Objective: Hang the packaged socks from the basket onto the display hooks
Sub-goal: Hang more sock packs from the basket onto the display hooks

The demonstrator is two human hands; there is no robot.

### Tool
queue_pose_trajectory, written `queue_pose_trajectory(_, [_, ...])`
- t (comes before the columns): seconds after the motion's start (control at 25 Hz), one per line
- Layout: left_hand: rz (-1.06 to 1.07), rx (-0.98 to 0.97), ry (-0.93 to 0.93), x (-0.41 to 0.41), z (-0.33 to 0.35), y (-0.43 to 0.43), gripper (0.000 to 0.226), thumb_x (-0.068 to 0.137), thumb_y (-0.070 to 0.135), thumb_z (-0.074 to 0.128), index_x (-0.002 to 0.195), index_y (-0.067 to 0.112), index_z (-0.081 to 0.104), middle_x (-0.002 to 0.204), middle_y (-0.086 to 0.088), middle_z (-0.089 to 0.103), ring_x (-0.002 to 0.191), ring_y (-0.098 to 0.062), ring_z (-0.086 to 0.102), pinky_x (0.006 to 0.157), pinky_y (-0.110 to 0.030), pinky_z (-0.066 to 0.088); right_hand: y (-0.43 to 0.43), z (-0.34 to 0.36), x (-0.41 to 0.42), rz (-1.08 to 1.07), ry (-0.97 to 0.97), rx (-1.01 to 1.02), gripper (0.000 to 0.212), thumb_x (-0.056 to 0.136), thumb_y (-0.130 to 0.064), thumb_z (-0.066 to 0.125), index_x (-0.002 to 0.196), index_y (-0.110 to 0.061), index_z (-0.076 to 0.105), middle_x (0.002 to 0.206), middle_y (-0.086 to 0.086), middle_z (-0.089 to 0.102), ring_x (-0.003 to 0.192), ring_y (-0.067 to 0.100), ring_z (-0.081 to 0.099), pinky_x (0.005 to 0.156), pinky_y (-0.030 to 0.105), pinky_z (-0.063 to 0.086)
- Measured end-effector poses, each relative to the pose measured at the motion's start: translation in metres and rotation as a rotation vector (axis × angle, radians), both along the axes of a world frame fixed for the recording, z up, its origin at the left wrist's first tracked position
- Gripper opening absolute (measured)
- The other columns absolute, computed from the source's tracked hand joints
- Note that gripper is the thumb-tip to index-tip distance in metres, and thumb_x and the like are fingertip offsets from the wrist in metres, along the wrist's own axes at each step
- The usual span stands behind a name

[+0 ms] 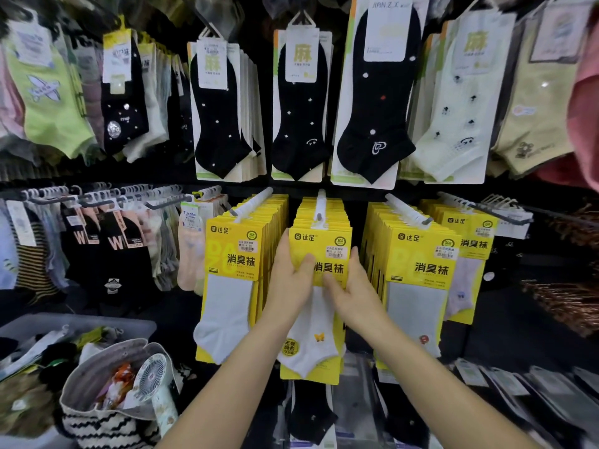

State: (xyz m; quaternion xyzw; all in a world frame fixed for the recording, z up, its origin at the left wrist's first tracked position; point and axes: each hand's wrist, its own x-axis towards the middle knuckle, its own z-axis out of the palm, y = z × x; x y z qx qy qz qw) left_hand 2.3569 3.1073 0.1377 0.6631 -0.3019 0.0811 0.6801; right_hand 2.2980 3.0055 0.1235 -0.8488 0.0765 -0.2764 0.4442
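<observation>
View: head camera, facing a wall of sock displays
Yellow sock pack: front of the middle yellow stack, held at both side edges; white ankle sock with a small butterfly motif shows below the card
Pack position: its white hanger tab sits at the tip of the middle hook, level with the stacks on either side
Left hand: fingers run up the pack's left edge, thumb laid across the yellow card front, gripping it
Right hand: fingers curl round the pack's right edge, thumb pressed on the card's lower front, gripping it
Left yellow stack: full hook just beside the held pack, plain white sock in front
Right yellow stack: full hook on the other side, white sock with a small red motif
Far right yellow stack: partly behind the right stack, pale lilac sock in front
Upper row: black dotted socks on three hooks, pale green socks to their right
Left mid row: black packs marked W among striped and pastel pairs
Grey basket: lower left, holds loose mixed packs, well apart from the hands
Woven zigzag bag: in front of the basket, open
Handheld fan: white, standing in the bag's mouth
</observation>
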Motion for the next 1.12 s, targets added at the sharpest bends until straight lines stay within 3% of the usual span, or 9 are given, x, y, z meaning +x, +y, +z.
queue_pose_trajectory(0.08, [0.009,0.014,-0.003,-0.002,-0.009,0.001,0.045,0.091,0.000,0.046,0.133,0.013,0.044,0.114,0.006,0.060,0.099,0.004,0.058,0.078,-0.008,0.047,-0.001,-0.008,0.001,-0.004,0.014,0.002,0.070,0.095,-0.028,0.047,0.150,-0.018,0.006,0.149,-0.001,0.032,0.132,0.014,0.038,0.109,0.031,0.033])
queue_pose_trajectory(0.28, [0.041,0.068,0.025,-0.008,-0.024,0.001,0.043,0.090,0.000,0.046,0.131,0.014,0.045,0.115,0.000,0.060,0.100,-0.004,0.059,0.080,-0.010,0.048,0.001,-0.014,-0.006,0.017,0.052,-0.026,0.074,0.092,-0.025,0.051,0.150,-0.019,0.006,0.149,0.000,0.032,0.134,0.015,0.036,0.108,0.041,0.036])
queue_pose_trajectory(0.4, [0.020,0.052,0.047,-0.015,-0.027,0.005,0.044,0.089,0.000,0.048,0.130,0.016,0.046,0.119,0.001,0.059,0.112,-0.013,0.055,0.095,-0.026,0.046,-0.001,-0.017,-0.018,0.030,0.047,-0.065,0.076,0.091,-0.024,0.055,0.150,-0.016,0.008,0.150,-0.002,0.032,0.137,0.014,0.031,0.112,0.037,0.031])
queue_pose_trajectory(0.52, [0.116,0.130,0.091,-0.034,-0.045,0.013,0.061,0.092,0.011,0.051,0.146,0.016,0.024,0.147,0.001,0.034,0.136,-0.014,0.031,0.112,-0.033,0.028,-0.007,-0.037,-0.046,0.020,0.058,-0.070,0.079,0.092,-0.030,0.055,0.151,-0.018,0.004,0.152,-0.009,0.022,0.140,0.009,0.022,0.114,0.031,0.024])
queue_pose_trajectory(0.6, [0.194,0.109,-0.027,-0.054,-0.057,0.016,0.064,0.093,0.018,0.050,0.147,0.024,0.017,0.152,0.014,0.020,0.140,-0.003,0.018,0.115,-0.025,0.020,-0.020,-0.051,-0.070,-0.036,0.018,-0.052,0.071,0.092,-0.030,0.056,0.149,-0.019,0.016,0.144,-0.013,0.030,0.134,0.004,0.030,0.107,0.025,0.030])
queue_pose_trajectory(0.72, [-0.001,0.068,-0.115,-0.081,-0.062,-0.003,0.055,0.090,0.033,0.044,0.138,0.045,0.020,0.141,0.042,0.017,0.134,0.013,0.019,0.108,-0.007,0.019,-0.046,-0.059,-0.095,-0.235,-0.158,0.078,0.043,0.092,-0.018,0.055,0.133,-0.021,0.042,0.121,-0.007,0.050,0.113,0.010,0.050,0.082,0.016,0.041])
queue_pose_trajectory(0.8, [-0.152,0.140,-0.041,-0.087,-0.065,-0.032,0.057,0.092,0.032,0.044,0.142,0.040,0.017,0.145,0.034,0.018,0.138,0.008,0.017,0.110,-0.012,0.018,-0.065,-0.061,-0.101,-0.393,-0.257,0.132,0.037,0.090,-0.012,0.054,0.125,-0.021,0.045,0.110,-0.002,0.049,0.103,0.018,0.052,0.073,0.018,0.042])
queue_pose_trajectory(0.96, [-0.160,0.354,0.186,-0.078,-0.067,-0.085,0.070,0.095,0.021,0.046,0.150,0.019,0.002,0.156,0.006,0.013,0.135,-0.005,0.025,0.093,-0.007,0.019,-0.092,-0.062,-0.098,-0.319,-0.098,0.163,0.062,0.084,-0.006,0.057,0.140,-0.015,0.031,0.132,0.009,0.046,0.119,0.026,0.047,0.093,0.047,0.046])
queue_pose_trajectory(1.12, [-0.204,0.264,0.210,-0.076,-0.076,-0.106,0.058,0.086,-0.006,0.044,0.138,0.016,0.030,0.134,-0.004,0.047,0.121,-0.010,0.046,0.074,0.007,0.033,-0.093,-0.064,-0.089,-0.173,-0.094,0.113,0.063,0.084,-0.002,0.056,0.139,-0.019,0.033,0.128,0.000,0.050,0.118,0.019,0.051,0.093,0.045,0.048])
